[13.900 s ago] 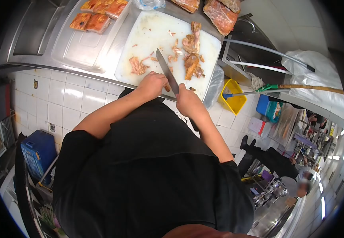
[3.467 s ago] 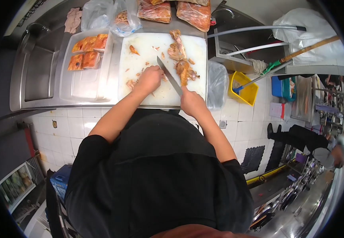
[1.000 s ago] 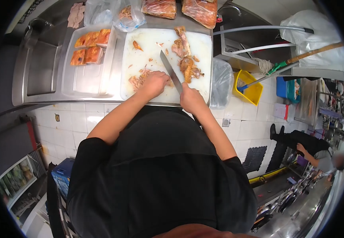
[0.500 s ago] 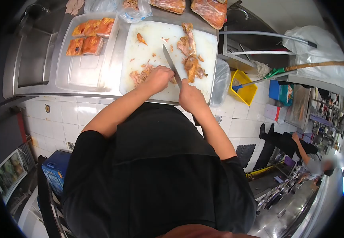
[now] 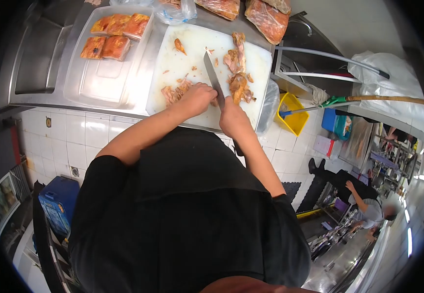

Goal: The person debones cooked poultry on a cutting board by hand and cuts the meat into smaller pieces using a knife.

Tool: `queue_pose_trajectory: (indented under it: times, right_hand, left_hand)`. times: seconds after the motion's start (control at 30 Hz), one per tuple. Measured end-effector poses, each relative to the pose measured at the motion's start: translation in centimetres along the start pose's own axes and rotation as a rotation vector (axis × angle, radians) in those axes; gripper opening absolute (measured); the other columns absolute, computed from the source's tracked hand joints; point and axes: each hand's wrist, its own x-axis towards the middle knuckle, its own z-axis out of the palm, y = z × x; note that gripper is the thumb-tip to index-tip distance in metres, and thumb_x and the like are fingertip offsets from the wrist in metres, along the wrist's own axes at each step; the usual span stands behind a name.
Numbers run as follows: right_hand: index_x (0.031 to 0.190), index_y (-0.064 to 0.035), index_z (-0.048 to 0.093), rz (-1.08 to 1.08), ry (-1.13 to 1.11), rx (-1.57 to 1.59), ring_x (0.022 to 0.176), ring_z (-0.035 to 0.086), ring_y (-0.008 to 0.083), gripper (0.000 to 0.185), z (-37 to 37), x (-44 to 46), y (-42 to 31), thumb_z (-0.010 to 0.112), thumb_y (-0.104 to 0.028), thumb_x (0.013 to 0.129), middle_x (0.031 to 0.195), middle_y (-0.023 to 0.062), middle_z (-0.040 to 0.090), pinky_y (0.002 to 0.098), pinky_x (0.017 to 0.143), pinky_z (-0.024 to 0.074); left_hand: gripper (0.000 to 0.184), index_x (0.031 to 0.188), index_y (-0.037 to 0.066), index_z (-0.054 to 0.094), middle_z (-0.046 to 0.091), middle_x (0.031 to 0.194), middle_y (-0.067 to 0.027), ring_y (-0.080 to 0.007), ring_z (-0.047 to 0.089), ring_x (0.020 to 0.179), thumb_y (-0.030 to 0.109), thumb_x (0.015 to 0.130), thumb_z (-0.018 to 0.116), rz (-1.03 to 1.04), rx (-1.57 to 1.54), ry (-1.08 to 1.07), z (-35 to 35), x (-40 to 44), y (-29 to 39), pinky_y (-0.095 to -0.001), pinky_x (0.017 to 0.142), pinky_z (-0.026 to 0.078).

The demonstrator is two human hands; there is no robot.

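Observation:
My right hand [image 5: 234, 117] is wrapped round the handle of a long knife [image 5: 213, 73], its blade pointing away from me across the white cutting board [image 5: 165, 58]. Left of the blade, my left hand [image 5: 199, 99] has its fingers curled down on a piece of meat [image 5: 214, 102], mostly hidden beneath them. A heap of cut meat [image 5: 171, 94] lies just beyond that wrist. To the right of the knife are browned, bony meat pieces [image 5: 240, 89] in a row. One small orange-brown piece [image 5: 179, 46] sits near the far edge.
A clear plastic tub [image 5: 94, 85] holding several roasted meat slabs [image 5: 116, 48] stands left of the board, beside a steel sink [image 5: 36, 58]. Bagged meat [image 5: 268, 22] lies behind. A yellow bucket [image 5: 292, 117] is on the floor; another person [image 5: 363, 195] is at far right.
The whole view has turned and shifted slightly. Both hands and the knife keep nearly the same place on the board.

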Motion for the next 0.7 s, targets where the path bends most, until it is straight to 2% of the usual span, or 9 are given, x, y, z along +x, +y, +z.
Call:
queue_pose_trajectory:
  times: [0.07,0.2,0.3,0.37,0.5,0.57,0.7]
  right_hand:
    - [0.105,0.0043,0.042,0.078,0.015,0.028,0.076,0.063,0.05,0.022,1.7,0.4,-0.1,0.046,-0.004,0.085,0.079,0.0336,0.063,0.0573,0.068,0.0493]
    - [0.107,0.0043,0.042,0.037,0.02,0.033,0.077,0.063,0.05,0.024,0.3,0.3,0.1,0.047,-0.003,0.085,0.08,0.0348,0.062,0.0575,0.069,0.0492]
    - [0.107,0.0044,0.042,0.089,-0.086,-0.017,0.077,0.063,0.0502,0.024,-0.4,-0.6,-0.9,0.047,-0.004,0.085,0.079,0.035,0.062,0.0573,0.07,0.0495]
    - [0.107,0.0046,0.042,0.097,0.0,0.058,0.078,0.063,0.0506,0.024,1.8,0.4,-0.4,0.047,-0.004,0.085,0.079,0.0348,0.062,0.0575,0.071,0.0493]
    - [0.106,0.0049,0.042,0.044,0.042,0.064,0.078,0.063,0.0511,0.024,0.1,0.5,-0.5,0.048,-0.003,0.084,0.079,0.0348,0.063,0.0578,0.072,0.0491]
    - [0.106,0.005,0.041,0.072,-0.009,0.031,0.076,0.063,0.0512,0.025,0.1,-0.8,-0.7,0.048,-0.003,0.084,0.078,0.0345,0.062,0.0583,0.071,0.0487]
    - [0.105,0.006,0.043,0.079,0.029,0.095,0.081,0.064,0.0503,0.025,2.1,0.8,-0.4,0.049,-0.004,0.083,0.082,0.0353,0.063,0.0568,0.074,0.0497]
  left_hand:
    - [0.011,0.075,0.004,0.06,0.062,0.078,-0.0104,-0.0314,0.059,0.085,-0.003,0.067,0.062,-0.015,0.012,-0.035,0.0,-0.1,-0.1,-0.0403,0.081,0.046]
    - [0.012,0.076,0.004,0.061,0.062,0.079,-0.0105,-0.0308,0.059,0.085,-0.003,0.067,0.062,0.021,0.015,0.017,0.1,-0.1,0.1,-0.0403,0.081,0.046]
    - [0.012,0.076,0.004,0.062,0.062,0.08,-0.0105,-0.0303,0.059,0.084,-0.004,0.067,0.061,0.013,0.012,0.006,0.0,-0.4,0.1,-0.0403,0.081,0.045]
    - [0.011,0.076,0.004,0.062,0.061,0.078,-0.0102,-0.0305,0.058,0.083,-0.003,0.068,0.06,0.009,0.026,0.008,0.0,-0.3,0.0,-0.0403,0.08,0.045]
    - [0.009,0.074,0.004,0.062,0.061,0.077,-0.0102,-0.0308,0.058,0.083,-0.003,0.069,0.059,0.033,0.029,0.079,0.2,0.0,-0.3,-0.0406,0.08,0.045]
    - [0.009,0.074,0.004,0.063,0.06,0.076,-0.0105,-0.031,0.059,0.082,-0.002,0.069,0.059,0.032,-0.002,0.086,0.4,-0.6,0.0,-0.0408,0.08,0.045]
    - [0.009,0.074,0.004,0.063,0.06,0.076,-0.0106,-0.0311,0.059,0.082,-0.002,0.068,0.059,0.045,0.026,0.075,0.7,-0.8,-0.3,-0.0408,0.079,0.045]
